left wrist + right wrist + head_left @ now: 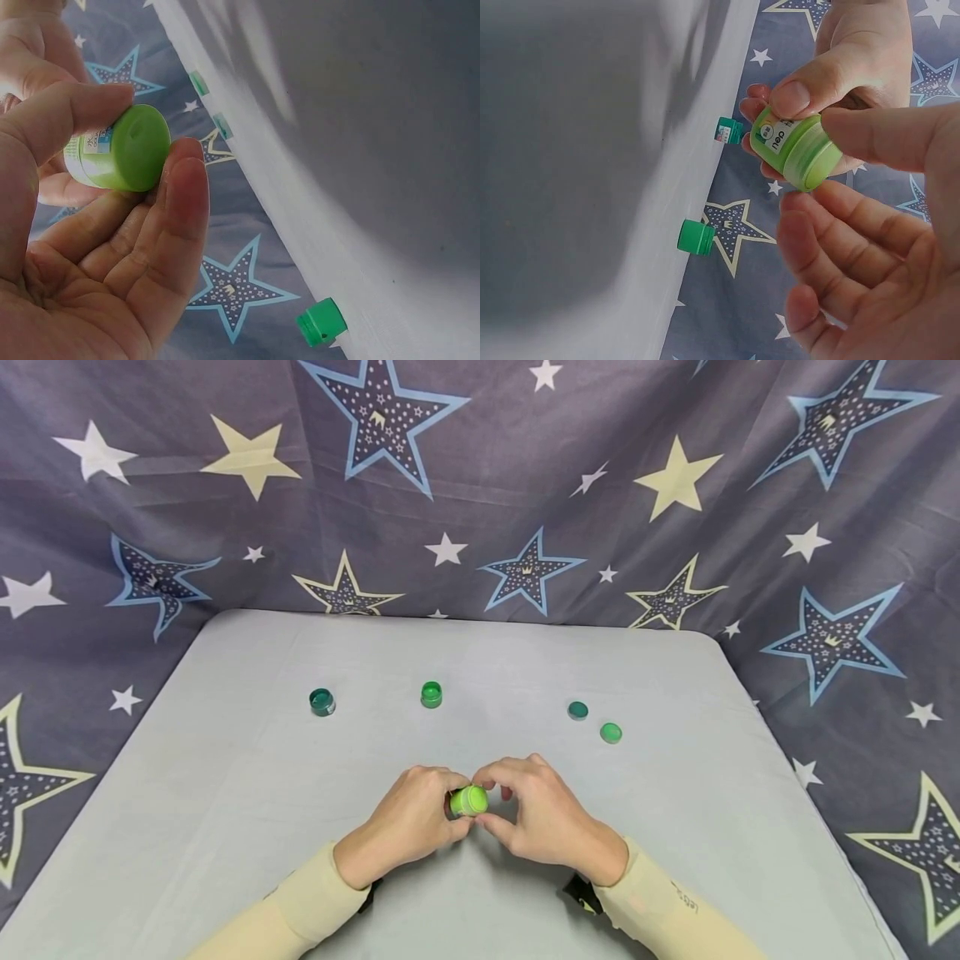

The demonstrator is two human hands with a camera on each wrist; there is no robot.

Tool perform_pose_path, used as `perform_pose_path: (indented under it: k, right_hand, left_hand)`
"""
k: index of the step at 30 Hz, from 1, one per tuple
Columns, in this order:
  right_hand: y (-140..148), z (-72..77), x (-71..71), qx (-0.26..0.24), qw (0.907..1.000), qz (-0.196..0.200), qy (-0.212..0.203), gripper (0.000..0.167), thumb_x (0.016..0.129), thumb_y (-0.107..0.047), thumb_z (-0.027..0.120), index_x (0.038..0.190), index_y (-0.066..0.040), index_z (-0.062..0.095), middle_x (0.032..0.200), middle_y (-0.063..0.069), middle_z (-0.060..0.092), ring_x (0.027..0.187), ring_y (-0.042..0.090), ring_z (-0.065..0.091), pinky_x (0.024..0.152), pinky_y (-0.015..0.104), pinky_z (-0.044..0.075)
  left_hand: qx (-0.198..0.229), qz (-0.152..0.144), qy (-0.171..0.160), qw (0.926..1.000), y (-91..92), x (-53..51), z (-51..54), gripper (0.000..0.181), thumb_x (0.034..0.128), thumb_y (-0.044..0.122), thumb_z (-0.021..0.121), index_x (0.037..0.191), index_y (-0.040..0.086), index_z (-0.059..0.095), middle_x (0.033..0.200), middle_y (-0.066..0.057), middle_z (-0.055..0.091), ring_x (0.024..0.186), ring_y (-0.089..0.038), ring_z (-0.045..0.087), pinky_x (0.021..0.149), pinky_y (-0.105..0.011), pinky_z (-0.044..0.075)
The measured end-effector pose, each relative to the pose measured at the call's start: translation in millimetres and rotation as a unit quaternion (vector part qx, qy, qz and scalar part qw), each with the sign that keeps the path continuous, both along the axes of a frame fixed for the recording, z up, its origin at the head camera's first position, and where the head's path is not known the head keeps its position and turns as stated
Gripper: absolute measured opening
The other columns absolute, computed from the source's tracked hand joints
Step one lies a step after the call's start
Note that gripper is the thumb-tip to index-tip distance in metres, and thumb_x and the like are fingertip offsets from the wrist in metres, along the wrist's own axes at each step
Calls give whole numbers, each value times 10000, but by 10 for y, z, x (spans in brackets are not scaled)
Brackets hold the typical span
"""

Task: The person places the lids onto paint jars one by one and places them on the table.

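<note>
A small light-green jar [469,801] with a label is gripped by the left hand [412,814], its lid end facing right toward the right hand [542,814]. In the right wrist view, the left thumb presses the labelled side of the jar [784,142], while the right thumb and fingertips lie at its lid end. The left wrist view shows the jar's green round end [142,148] between the left thumb and fingers, with the lid seemingly on.
Farther back on the white table [247,760] stand a dark-green open jar [322,702] at left and a green open jar [431,695] nearer the middle. To the right lie a dark-green lid [577,711] and a lighter green lid [611,732]. Star-patterned cloth [487,485] hangs behind.
</note>
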State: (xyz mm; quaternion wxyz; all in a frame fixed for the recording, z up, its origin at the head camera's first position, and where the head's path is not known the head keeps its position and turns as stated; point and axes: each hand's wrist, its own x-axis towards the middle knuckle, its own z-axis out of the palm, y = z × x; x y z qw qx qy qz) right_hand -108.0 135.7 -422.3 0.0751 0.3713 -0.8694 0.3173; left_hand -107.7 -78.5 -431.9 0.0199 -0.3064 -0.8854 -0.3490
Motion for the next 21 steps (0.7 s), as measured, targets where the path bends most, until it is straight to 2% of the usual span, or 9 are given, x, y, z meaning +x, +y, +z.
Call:
perform_pose_path:
  k: [4,11,21]
  right_hand:
    - [1,-6,0,-14,10000,25,4,310,801,-160,881,1071,-177,729,1043,-108,727,763,24,564,737,257,399]
    - [-5,-5,6,9,10000,5,-21,301,812,-162,874,1074,-179,729,1020,-112,721,755,13,568,738,259,401]
    - [-15,-6,6,63,9999,-80,27,238,839,-237,863,1033,-184,735,877,-88,673,736,22,576,733,266,399]
  left_hand:
    - [49,-12,-30,10000,-1,0,-4,179,751,78,882,854,103,738,743,55,649,610,-27,502,578,-224,454]
    - [68,9,-8,10000,3,3,-5,184,751,81,883,884,93,757,776,44,682,636,-114,590,599,-228,465]
    - [-90,155,159,9997,2,6,2,201,740,108,885,903,94,769,771,56,678,614,-21,507,580,-219,450]
